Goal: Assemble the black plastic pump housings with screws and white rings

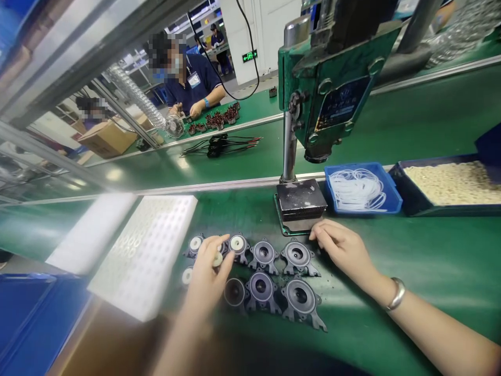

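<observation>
My left hand [207, 274] is over the left part of two rows of black speaker frames. A small pale ring [217, 259] is between its thumb and fingers. Several frames at the left carry a white ring in the middle, such as the speaker frame [237, 244] by my fingertips; my hand partly covers others. Farther right, a speaker frame [298, 255] and its neighbours show bare dark cones. My right hand [338, 245] has its fingers curled together beside the front corner of the press base [301, 201]. Whatever those fingers may hold is hidden.
A green press [329, 99] overhangs its base. Behind my right hand are a blue tray [393, 201] of white tubing and a bin [415, 201] of pale small parts. White foam trays [156, 250] lie left. A co-worker [191, 83] sits across the bench.
</observation>
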The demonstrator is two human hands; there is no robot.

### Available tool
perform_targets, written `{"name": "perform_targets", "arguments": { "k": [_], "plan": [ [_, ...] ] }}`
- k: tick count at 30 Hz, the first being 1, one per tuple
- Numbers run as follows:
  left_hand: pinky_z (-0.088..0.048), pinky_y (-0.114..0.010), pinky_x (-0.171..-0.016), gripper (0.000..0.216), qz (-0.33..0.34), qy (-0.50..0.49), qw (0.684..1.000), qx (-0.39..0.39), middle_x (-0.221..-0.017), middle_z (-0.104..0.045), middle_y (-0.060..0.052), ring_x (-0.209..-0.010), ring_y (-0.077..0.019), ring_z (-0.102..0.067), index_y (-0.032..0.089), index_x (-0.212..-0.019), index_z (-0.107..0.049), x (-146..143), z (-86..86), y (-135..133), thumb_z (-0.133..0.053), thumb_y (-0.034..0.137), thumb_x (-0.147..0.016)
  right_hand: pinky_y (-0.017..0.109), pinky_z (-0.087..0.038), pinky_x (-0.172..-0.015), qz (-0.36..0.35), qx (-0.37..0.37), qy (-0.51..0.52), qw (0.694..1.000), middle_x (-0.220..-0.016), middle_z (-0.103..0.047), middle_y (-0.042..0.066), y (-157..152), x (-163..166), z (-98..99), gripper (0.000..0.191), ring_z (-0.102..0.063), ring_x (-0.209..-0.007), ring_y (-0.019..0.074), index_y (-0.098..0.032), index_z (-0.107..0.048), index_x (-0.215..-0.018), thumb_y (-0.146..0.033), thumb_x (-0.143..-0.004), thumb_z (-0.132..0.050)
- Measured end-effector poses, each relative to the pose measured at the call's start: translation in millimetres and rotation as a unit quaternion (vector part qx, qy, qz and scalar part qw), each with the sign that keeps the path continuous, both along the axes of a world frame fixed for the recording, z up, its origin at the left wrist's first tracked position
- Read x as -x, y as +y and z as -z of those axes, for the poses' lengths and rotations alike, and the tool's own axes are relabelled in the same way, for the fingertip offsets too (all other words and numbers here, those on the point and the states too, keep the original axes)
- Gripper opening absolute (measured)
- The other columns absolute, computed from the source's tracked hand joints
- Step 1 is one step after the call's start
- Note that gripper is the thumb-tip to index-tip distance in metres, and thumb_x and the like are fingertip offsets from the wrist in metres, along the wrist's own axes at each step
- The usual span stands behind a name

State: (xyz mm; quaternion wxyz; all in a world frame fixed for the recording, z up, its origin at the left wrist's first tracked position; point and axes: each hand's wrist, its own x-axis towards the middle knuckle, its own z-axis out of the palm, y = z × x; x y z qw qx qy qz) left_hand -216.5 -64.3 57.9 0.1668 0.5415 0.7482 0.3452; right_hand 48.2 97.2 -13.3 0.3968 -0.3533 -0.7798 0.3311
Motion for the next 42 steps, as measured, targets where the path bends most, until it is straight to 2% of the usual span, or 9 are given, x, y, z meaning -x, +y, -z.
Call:
{"name": "perform_targets", "arguments": {
  "k": [4, 8, 11, 15, 18, 21, 27, 36, 42],
  "plan": [
    [-0.049, -0.032, -0.082, 0.03, -0.021, -0.2, 0.979, 0.027, -0.102, -0.062, -0.006, -0.083, -0.0174, -0.059, 0.027, -0.118, -0.062, -19, 13.3, -31, -0.041, 0.034, -0.099, 0.03, -0.044, -0.064, -0.003, 0.003, 0.002, 1.0, -0.071, -0.062, 0.001, 1, 0, 2.5, 0.033, -0.06, -0.066, 0.0168, -0.021, -0.064, -0.072, -0.028, -0.099, -0.047],
    [-0.051, -0.031, -0.085, 0.023, -0.051, -0.263, 0.962, -0.045, -0.111, -0.059, -0.007, -0.092, -0.018, -0.061, 0.025, -0.112, -0.064, -36, 34.2, -45, -0.051, 0.031, -0.095, 0.03, -0.044, -0.065, -0.002, -0.003, -0.004, 1.0, -0.071, -0.062, 0.001, 0, 1, 4.3, 0.033, -0.061, -0.066, 0.0165, -0.021, -0.064, -0.072, -0.028, -0.099, -0.047],
    [-0.051, -0.037, -0.094, 0.021, -0.036, -0.178, 0.979, -0.093, -0.119, -0.056, -0.009, -0.106, -0.0219, -0.061, 0.025, -0.111, -0.062, -36, 32.3, -49, -0.048, 0.027, -0.096, 0.03, -0.044, -0.065, 0.0, -0.011, -0.005, 1.0, -0.072, -0.062, 0.001, 0, 1, 5.3, 0.032, -0.06, -0.066, 0.0161, -0.02, -0.063, -0.071, -0.026, -0.099, -0.047],
    [-0.038, -0.056, -0.11, 0.043, 0.063, 0.106, 0.991, -0.049, -0.145, -0.045, -0.016, -0.137, -0.0339, -0.042, 0.026, -0.135, -0.049, -20, 18.0, -59, -0.054, 0.039, -0.094, 0.031, -0.047, -0.069, -0.002, -0.08, 0.024, 0.997, -0.077, -0.062, 0.003, -4, -2, -2.3, 0.026, -0.061, -0.073, 0.0171, -0.02, -0.063, -0.077, -0.02, -0.098, -0.047],
    [-0.026, -0.066, -0.114, 0.088, 0.187, 0.302, 0.935, 0.028, -0.155, -0.036, -0.019, -0.144, -0.0418, -0.03, 0.021, -0.15, -0.03, -6, 16.9, -59, -0.068, 0.059, -0.08, 0.038, -0.05, -0.086, -0.097, -0.153, -0.008, 0.983, -0.102, -0.066, 0.009, -19, -3, -20.4, 0.016, -0.062, -0.098, 0.0229, -0.019, -0.066, -0.101, -0.021, -0.095, -0.051],
    [-0.031, -0.063, -0.114, 0.113, 0.242, 0.398, 0.882, 0.067, -0.153, -0.039, -0.018, -0.142, -0.0412, -0.035, 0.016, -0.152, -0.025, -1, 22.0, -48, -0.077, 0.066, -0.064, 0.054, -0.037, -0.109, -0.209, -0.182, -0.15, 0.949, -0.144, -0.048, 0.016, -46, 2, -40.0, 0.054, -0.039, -0.136, 0.0346, -0.017, -0.05, -0.138, -0.037, -0.09, -0.061],
    [-0.043, -0.057, -0.11, 0.115, 0.268, 0.431, 0.856, 0.095, -0.155, -0.034, -0.017, -0.141, -0.0387, -0.037, 0.013, -0.147, -0.033, -2, 22.1, -28, -0.087, 0.057, -0.056, 0.068, -0.017, -0.114, -0.248, -0.195, -0.284, 0.905, -0.161, -0.017, 0.015, -88, 18, -39.4, 0.082, -0.009, -0.148, 0.0416, -0.02, -0.032, -0.153, -0.046, -0.084, -0.068],
    [-0.041, -0.06, -0.11, 0.11, 0.284, 0.414, 0.863, 0.045, -0.151, -0.038, -0.026, -0.143, -0.0412, -0.032, 0.009, -0.141, -0.042, -6, 32.6, -30, -0.08, 0.067, -0.056, 0.065, -0.017, -0.116, -0.257, -0.249, -0.3, 0.884, -0.161, -0.022, 0.006, -74, 6, -28.5, 0.069, -0.018, -0.147, 0.0368, -0.028, -0.033, -0.152, -0.033, -0.09, -0.062],
    [-0.036, -0.054, -0.115, 0.089, 0.341, 0.39, 0.855, -0.024, -0.144, -0.049, -0.024, -0.142, -0.0356, -0.037, 0.008, -0.138, -0.046, 3, 35.1, -22, -0.05, 0.076, -0.08, 0.067, -0.03, -0.11, -0.232, -0.283, -0.307, 0.878, -0.16, -0.025, 0.011, -83, 11, -25.5, 0.073, -0.024, -0.144, 0.042, -0.025, -0.036, -0.151, -0.039, -0.086, -0.065]
  ]
}}
